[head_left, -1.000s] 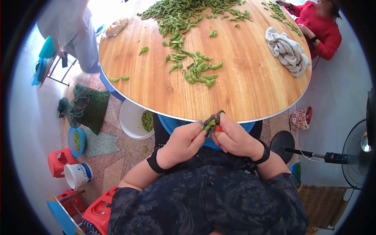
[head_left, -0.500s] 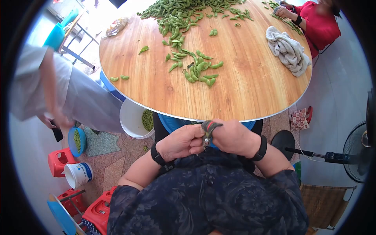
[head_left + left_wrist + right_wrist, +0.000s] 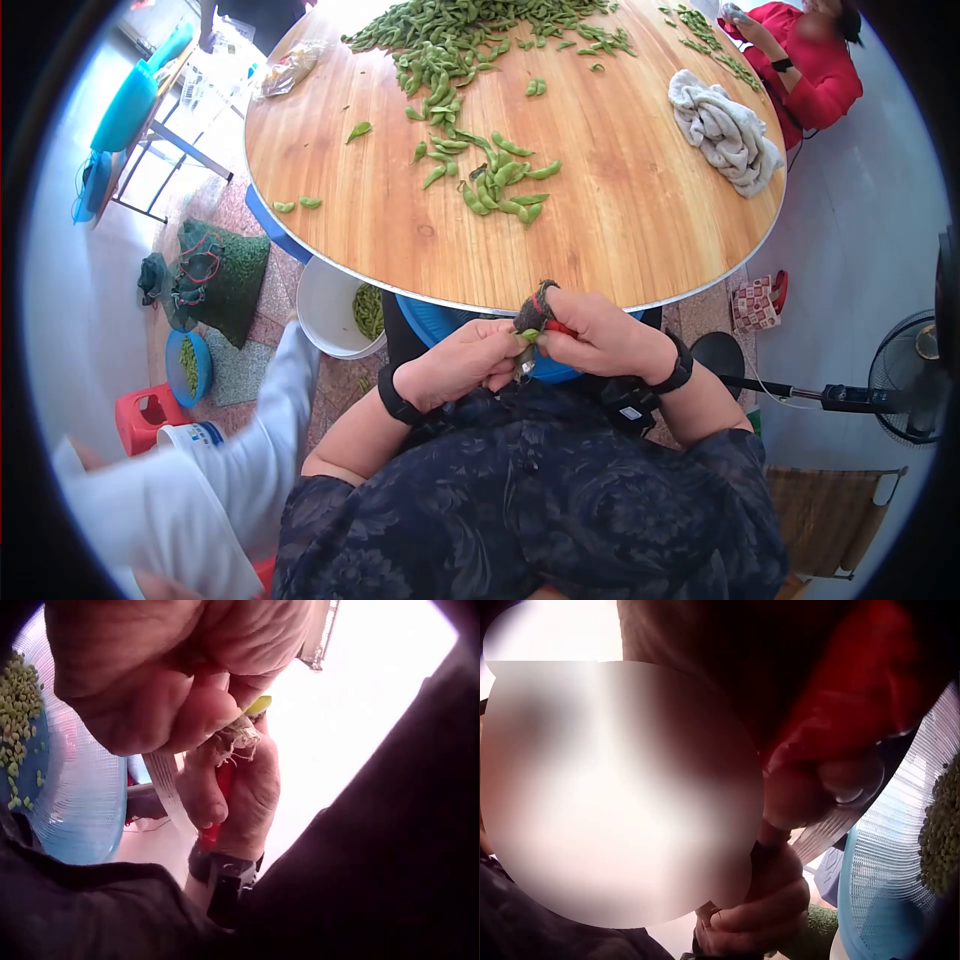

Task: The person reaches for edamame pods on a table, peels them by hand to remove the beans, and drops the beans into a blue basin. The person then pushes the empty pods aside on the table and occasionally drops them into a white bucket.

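Observation:
My left hand (image 3: 470, 355) pinches a green bean pod (image 3: 530, 336) at the table's near edge. My right hand (image 3: 620, 345) meets it from the other side, its fingers curled round a red strip (image 3: 217, 814) whose kind is hidden by the fingers. A dark wrap (image 3: 533, 312) with a thin red band sits at the meeting fingertips. In the left wrist view a pale frayed bit (image 3: 240, 737) sticks out below the left fingers. Under the hands stands a blue basket (image 3: 90, 817) with shelled beans (image 3: 16, 712).
Pods (image 3: 440, 60) are heaped across the round table (image 3: 350, 240), with a smaller cluster (image 3: 500, 185) nearer. A grey cloth (image 3: 725, 130) lies at right. A white bucket (image 3: 330, 300) stands at left beside a person's pale sleeve (image 3: 275, 410). Another person in red (image 3: 825, 75) sits opposite; a fan (image 3: 900, 380) stands right.
The pod, hidden half a second ago, shows between my fingertips again. The person in pale clothes has moved down along the left side and reaches near the bucket. The head view has shifted slightly.

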Demonstrator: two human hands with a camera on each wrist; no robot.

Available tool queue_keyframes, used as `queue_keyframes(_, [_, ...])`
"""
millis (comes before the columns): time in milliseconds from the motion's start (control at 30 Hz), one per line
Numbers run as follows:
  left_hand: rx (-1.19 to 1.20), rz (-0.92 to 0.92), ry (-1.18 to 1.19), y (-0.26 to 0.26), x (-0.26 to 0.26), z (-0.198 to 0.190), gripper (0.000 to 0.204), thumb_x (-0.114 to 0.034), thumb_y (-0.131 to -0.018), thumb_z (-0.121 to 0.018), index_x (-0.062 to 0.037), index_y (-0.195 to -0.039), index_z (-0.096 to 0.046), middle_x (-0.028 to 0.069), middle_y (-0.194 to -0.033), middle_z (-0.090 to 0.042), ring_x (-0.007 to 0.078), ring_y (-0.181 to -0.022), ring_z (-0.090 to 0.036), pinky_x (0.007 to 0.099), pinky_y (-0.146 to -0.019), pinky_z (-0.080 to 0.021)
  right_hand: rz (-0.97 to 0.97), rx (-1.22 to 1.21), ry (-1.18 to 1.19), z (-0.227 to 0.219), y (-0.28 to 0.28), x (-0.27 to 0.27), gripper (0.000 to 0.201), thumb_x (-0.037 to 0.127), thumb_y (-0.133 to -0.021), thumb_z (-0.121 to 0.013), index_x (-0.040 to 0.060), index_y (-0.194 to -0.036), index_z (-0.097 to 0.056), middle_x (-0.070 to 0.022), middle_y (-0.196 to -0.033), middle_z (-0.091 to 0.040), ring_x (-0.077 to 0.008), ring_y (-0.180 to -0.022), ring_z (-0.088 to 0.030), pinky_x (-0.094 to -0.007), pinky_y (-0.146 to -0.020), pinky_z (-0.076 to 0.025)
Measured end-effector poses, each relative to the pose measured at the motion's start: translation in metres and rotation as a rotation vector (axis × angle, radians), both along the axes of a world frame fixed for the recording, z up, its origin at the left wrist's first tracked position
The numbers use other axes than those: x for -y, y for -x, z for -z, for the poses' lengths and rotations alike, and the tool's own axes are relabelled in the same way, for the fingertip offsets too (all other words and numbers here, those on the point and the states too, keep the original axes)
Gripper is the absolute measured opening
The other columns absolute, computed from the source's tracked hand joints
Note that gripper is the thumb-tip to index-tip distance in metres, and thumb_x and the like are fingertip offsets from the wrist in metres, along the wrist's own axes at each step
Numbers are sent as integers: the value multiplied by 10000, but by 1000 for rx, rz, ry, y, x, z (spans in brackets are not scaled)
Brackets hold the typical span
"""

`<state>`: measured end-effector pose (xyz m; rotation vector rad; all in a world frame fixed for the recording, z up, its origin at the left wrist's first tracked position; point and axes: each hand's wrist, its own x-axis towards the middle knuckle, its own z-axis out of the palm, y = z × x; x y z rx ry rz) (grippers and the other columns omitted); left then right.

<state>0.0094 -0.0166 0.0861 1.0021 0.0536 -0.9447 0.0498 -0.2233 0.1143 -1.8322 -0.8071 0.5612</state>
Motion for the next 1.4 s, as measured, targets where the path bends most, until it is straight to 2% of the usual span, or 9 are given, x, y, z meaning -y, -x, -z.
queue_keyframes(133, [-50,-21,23,9,-23,-5,165,-166,-963,-452,-57,-856,-513,-50,-638,-374,69,-526,-348,214,-501,-347,28,227,170,-6,4,-4,181,131,-825,-607,16,-881,-480,-203,-628,-542,-397,-594,-578,-433,-515,-453])
queue_keyframes(267, [132,-449,-163,32,-88,3,154,-172,-939,-513,-28,-889,-530,-20,-646,-445,77,-532,-446,216,-481,-370,40,296,330,-12,0,-1,207,163,-839,-609,31,-908,-466,-207,-635,-548,-412,-614,-580,-468,-542,-467])
queue_keyframes(433, [602,-761,-1020,51,-175,62,203,-71,-894,-559,0,-1082,-531,12,-784,-533,76,-651,-504,216,-568,-422,235,586,321,-14,-51,-9,180,139,-851,-573,23,-932,-462,-214,-764,-564,-405,-689,-588,-464,-591,-483])
queue_keyframes(533, [644,-825,-1101,58,-186,71,349,-59,-885,-542,11,-1219,-470,-2,-805,-502,60,-671,-491,199,-596,-422,236,668,354,-15,-70,-32,170,106,-848,-546,9,-954,-456,-218,-875,-564,-397,-736,-595,-472,-618,-490])
queue_keyframes(800, [512,-467,-517,35,-94,-5,209,-162,-969,-494,-22,-1095,-583,-21,-785,-563,47,-669,-503,187,-608,-415,295,700,309,-9,-71,-38,172,76,-814,-576,0,-937,-483,-214,-825,-570,-410,-713,-590,-471,-598,-472])
queue_keyframes(967, [-29,-194,65,-2,-43,-19,319,-316,-1009,-419,-41,-1042,-577,16,-758,-576,86,-613,-513,195,-535,-380,112,771,130,-22,-24,-32,280,38,-762,-625,-8,-1036,-590,-172,-830,-600,-302,-574,-601,-370,-489,-489])
queue_keyframes(1133, [81,-109,65,-32,-10,-10,353,-383,-1015,-413,-89,-882,-558,-14,-689,-557,59,-578,-503,194,-496,-366,9,848,174,-13,-26,-16,321,19,-723,-645,11,-1041,-608,-150,-928,-623,-289,-640,-642,-350,-548,-537])
queue_keyframes(1200, [51,-182,150,-39,-1,-8,307,-360,-1004,-458,-97,-883,-559,-23,-671,-537,58,-582,-500,201,-508,-373,122,928,133,-11,-32,-13,107,35,-767,-621,22,-850,-556,-131,-913,-605,-274,-579,-612,-356,-479,-508])
queue_keyframes(1400, [255,-308,-99,-34,12,-17,232,-275,-992,-497,-95,-860,-562,-33,-684,-541,47,-601,-519,192,-538,-404,450,615,-151,-8,-33,-4,219,78,-900,-520,3,-1104,-540,-102,-791,-591,-173,-482,-560,-280,-447,-464])
